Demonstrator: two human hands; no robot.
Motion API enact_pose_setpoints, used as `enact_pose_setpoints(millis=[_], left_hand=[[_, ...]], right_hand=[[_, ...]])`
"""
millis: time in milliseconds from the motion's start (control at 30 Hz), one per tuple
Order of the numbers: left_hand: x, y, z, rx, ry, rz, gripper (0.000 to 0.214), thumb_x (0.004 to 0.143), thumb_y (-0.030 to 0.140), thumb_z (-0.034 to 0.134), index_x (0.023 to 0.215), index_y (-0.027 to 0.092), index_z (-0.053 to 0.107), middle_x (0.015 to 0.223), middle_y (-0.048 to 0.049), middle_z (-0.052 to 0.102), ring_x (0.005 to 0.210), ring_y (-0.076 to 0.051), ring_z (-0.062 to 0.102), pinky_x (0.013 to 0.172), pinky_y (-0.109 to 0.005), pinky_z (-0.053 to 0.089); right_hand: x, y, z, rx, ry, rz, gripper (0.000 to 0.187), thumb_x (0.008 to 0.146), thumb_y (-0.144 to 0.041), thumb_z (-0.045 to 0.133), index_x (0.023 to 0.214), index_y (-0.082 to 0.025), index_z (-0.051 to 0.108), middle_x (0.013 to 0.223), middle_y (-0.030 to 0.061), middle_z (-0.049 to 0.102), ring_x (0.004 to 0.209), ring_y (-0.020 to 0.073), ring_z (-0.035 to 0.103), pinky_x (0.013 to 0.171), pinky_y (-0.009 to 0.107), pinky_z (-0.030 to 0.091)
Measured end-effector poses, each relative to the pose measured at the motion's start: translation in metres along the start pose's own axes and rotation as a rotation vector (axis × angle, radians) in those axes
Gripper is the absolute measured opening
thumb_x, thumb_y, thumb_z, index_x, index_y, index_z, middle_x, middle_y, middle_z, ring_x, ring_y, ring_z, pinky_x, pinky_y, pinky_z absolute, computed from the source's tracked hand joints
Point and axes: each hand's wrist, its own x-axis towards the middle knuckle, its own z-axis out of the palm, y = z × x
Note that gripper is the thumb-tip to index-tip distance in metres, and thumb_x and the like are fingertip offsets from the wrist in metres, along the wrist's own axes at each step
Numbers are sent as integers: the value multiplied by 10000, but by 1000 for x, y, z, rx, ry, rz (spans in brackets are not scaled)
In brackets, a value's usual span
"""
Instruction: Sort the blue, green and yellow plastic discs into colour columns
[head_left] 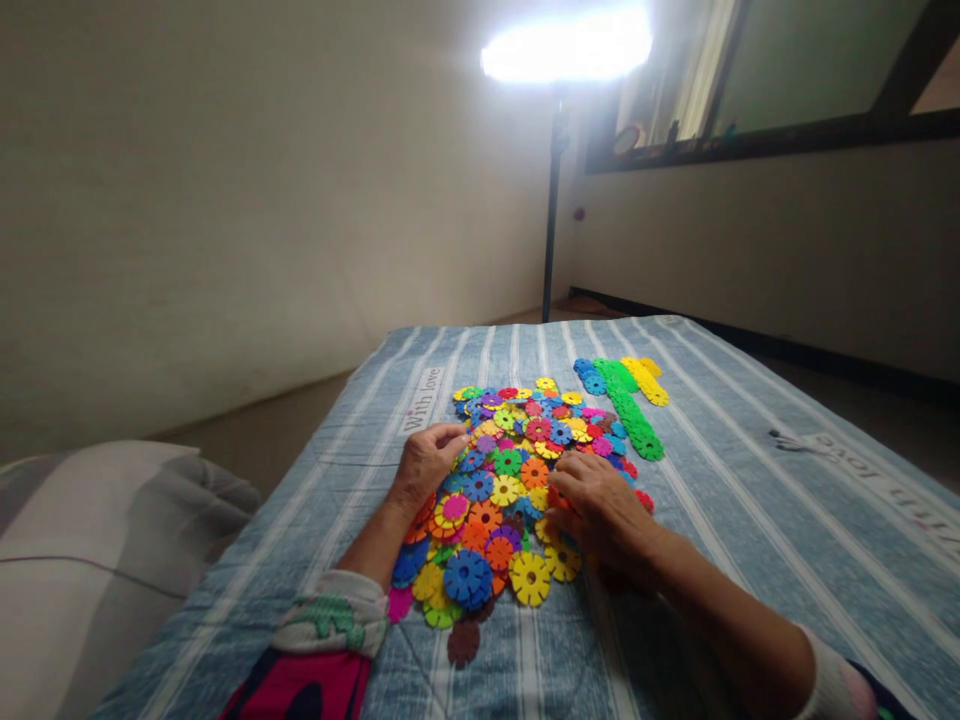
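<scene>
A heap of colourful notched plastic discs [506,489], shaped like flowers, lies spread on the striped cloth. My left hand [429,462] is at the heap's left edge, fingers bent and pressed together; whatever may be between the fingertips is hidden. Over the right side of the heap, my right hand [604,508] has its fingers curled down among the discs, closed, with the fingertips partly hidden. Beyond the heap, to the right, discs lie in overlapping rows by colour: a green row [634,418], a yellow row [646,382] and a few blue discs [591,378].
The blue and white striped cloth [720,540] covers the flat surface under the discs. A bright lamp [566,45] on a black stand [551,220] is behind its far edge. Grey and white bedding [97,540] lies at the left. A window [795,60] is at upper right.
</scene>
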Motion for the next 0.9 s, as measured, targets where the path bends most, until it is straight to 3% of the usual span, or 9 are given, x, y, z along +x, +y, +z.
enact_pose_setpoints(millis=[133,300,433,533,700,900], left_hand=[[0,1,4,99,-38,100,244,697,390,594,765,180,699,868,-55,725,863,-224,661,843,-333,502],[-3,8,12,271,-81,320,165,737,324,583,765,207,695,1026,-71,687,1027,-224,609,966,-352,446],[-12,20,22,425,-179,461,179,718,314,640,840,206,712,1161,-92,634,1128,-267,545,1020,-426,396],[-18,26,27,529,-258,459,312,660,336,708,948,216,707,1243,-105,582,1225,-318,462,1053,-491,341],[-16,26,20,518,-366,402,528,587,327,761,1097,237,659,1358,-101,492,1286,-331,402,1070,-487,317],[-6,25,5,467,-519,419,496,551,181,695,1043,242,677,1403,-69,460,1311,-323,387,1082,-474,306]], right_hand=[[1,-2,2,6,-54,-34,159,797,-322,687,843,-183,624,958,70,614,1009,231,502,892,368,384],[1,-5,1,0,-55,-52,136,815,-321,670,830,-192,631,940,60,608,987,217,502,885,355,379],[1,-7,-1,-17,-50,-38,143,809,-327,681,834,-192,640,938,59,610,968,213,512,874,346,385],[1,-7,-2,-17,-59,-35,147,812,-330,678,846,-191,645,940,59,616,961,212,520,861,341,393],[1,-6,-3,1,-56,-33,110,819,-293,666,847,-189,645,956,59,618,965,202,527,877,336,391],[1,-8,-6,13,-71,-12,91,821,-274,658,847,-187,645,971,66,624,968,203,537,871,335,397]])
